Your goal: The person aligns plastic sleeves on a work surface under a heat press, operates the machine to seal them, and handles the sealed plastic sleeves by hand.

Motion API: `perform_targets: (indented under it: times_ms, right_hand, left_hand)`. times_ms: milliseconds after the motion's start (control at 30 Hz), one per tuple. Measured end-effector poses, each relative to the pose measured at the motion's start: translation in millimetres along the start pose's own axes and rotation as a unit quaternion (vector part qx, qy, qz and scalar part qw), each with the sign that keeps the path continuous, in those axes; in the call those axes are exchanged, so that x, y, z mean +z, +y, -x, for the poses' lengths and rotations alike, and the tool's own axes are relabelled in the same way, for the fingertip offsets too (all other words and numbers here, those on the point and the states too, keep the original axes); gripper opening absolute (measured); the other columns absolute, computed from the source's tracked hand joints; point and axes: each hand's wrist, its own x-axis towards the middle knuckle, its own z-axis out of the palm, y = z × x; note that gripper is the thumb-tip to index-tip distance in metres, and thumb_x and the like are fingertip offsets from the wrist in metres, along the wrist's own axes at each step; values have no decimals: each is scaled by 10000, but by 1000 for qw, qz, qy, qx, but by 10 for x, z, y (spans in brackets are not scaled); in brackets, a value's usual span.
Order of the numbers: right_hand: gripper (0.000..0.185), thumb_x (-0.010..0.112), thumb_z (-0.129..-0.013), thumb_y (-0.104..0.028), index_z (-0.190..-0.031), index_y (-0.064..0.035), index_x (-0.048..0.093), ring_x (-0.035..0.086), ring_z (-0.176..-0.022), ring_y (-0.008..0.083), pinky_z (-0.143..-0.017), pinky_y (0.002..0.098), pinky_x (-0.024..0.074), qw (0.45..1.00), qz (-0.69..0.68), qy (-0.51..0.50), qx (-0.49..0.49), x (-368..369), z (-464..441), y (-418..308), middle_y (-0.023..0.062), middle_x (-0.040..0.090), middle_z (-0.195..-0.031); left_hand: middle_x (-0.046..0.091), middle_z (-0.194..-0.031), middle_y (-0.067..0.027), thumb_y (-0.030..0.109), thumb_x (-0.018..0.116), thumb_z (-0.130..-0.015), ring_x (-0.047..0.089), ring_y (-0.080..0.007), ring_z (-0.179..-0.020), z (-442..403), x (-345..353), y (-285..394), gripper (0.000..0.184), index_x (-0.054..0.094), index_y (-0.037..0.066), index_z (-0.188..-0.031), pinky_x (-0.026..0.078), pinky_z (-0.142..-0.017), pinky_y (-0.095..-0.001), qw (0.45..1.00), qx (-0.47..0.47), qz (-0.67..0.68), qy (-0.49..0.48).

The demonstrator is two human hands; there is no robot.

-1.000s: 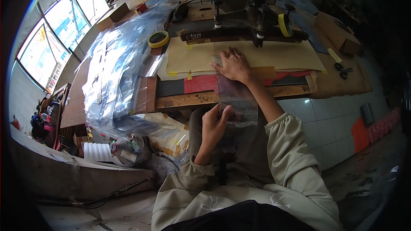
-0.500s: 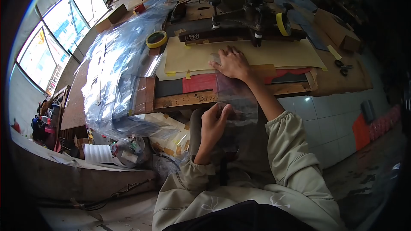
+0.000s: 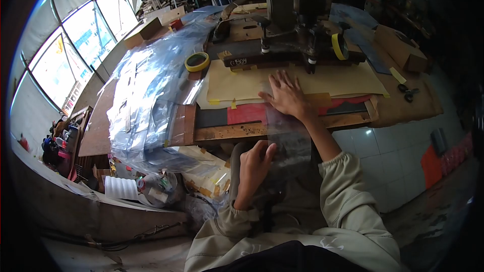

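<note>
My right hand [image 3: 288,95] lies flat, fingers spread, on a clear plastic sheet [image 3: 293,147] and the cream board [image 3: 239,83] under it. From there the plastic hangs over the wooden front edge [image 3: 229,132]. Below that edge, my left hand [image 3: 255,167] is closed in a pinch at the left side of the hanging plastic. Beneath the cream board shows a red strip [image 3: 244,114] beside a black one. A dark press bar [image 3: 254,60] with white lettering sits just behind the board.
A yellow tape roll [image 3: 196,62] rests left of the board, and another tape roll [image 3: 340,47] hangs on the press. Stacked clear plastic sheets [image 3: 138,106] cover the table's left side. Scissors [image 3: 408,92] lie at right. Two people are partly visible at the back.
The view has tilted up slightly, so the scene sits lower and farther right, and people show at the back. Both hands keep nearly the same places on the plastic.
</note>
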Motion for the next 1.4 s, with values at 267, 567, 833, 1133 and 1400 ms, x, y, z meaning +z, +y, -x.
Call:
perform_targets:
  times_ms: [267,567,833,1133,1400]
  right_hand:
    - [744,356,-890,-649,-1381,-95,429,293,-1372,344,-1078,604,197,999,-7,-7,39,-527,896,-335,202,357,-1448]
    - [473,519,-881,-412,-1241,-112,580,441,-1278,303,-1042,488,320,988,-33,149,19,-357,945,-310,159,514,-1335]
    - [460,555,-858,-418,-1178,-94,621,476,-1243,295,-1036,455,334,983,-58,171,28,-343,958,-330,157,552,-1292]
    - [445,578,-848,-397,-1159,-83,630,481,-1236,299,-1029,451,341,982,-61,177,21,-340,954,-320,158,565,-1274]
    - [432,577,-854,-393,-1144,-78,638,489,-1226,301,-1024,450,348,981,-60,185,19,-347,956,-330,160,574,-1259]
  left_hand:
    - [595,-1135,-141,142,606,-876,600,-323,-1000,-463,12,77,133,627,60,-979,466,-850,-394,969,147,-114,160]
    - [637,-1163,-51,224,539,-901,590,-215,-1104,-529,339,-107,208,628,89,-1033,465,-901,-359,957,177,-200,117]
    - [657,-1133,-32,180,535,-887,610,-205,-1078,-500,304,-105,182,652,100,-1000,483,-873,-341,950,197,-208,122]
    - [663,-1124,-22,184,539,-888,616,-189,-1068,-490,311,-124,178,657,108,-999,482,-858,-330,953,187,-206,120]
    - [650,-1155,-23,193,542,-889,607,-187,-1087,-481,303,-135,190,645,108,-1025,481,-857,-332,955,185,-203,109]
